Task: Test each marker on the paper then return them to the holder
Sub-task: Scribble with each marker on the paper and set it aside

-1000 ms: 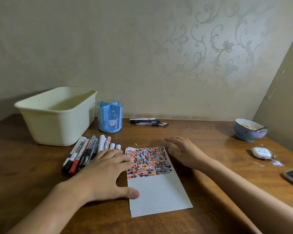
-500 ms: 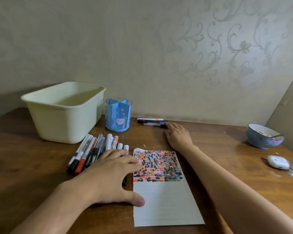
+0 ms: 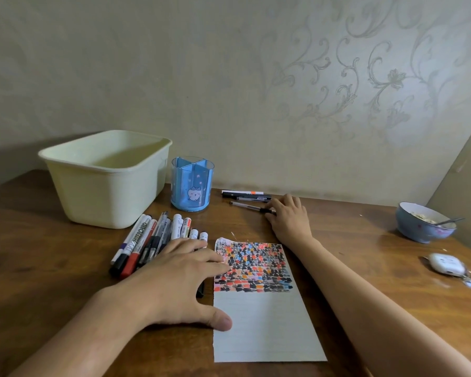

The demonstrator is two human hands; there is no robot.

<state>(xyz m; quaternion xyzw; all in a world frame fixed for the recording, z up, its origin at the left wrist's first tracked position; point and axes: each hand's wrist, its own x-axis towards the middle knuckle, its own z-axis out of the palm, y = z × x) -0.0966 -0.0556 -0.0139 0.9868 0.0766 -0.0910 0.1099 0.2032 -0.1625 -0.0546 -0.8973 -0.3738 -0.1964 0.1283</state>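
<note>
Right hand lies at one o'clock from the paper, fingers spread over the loose pens by the wall, nothing gripped yet. Left hand rests flat and open, pinning the paper's edge and covering the row of markers at ten o'clock. I note the blue holder stands empty at eleven. I judge the pens light, rigid and prone to rolling; take one mid-barrel.
</note>
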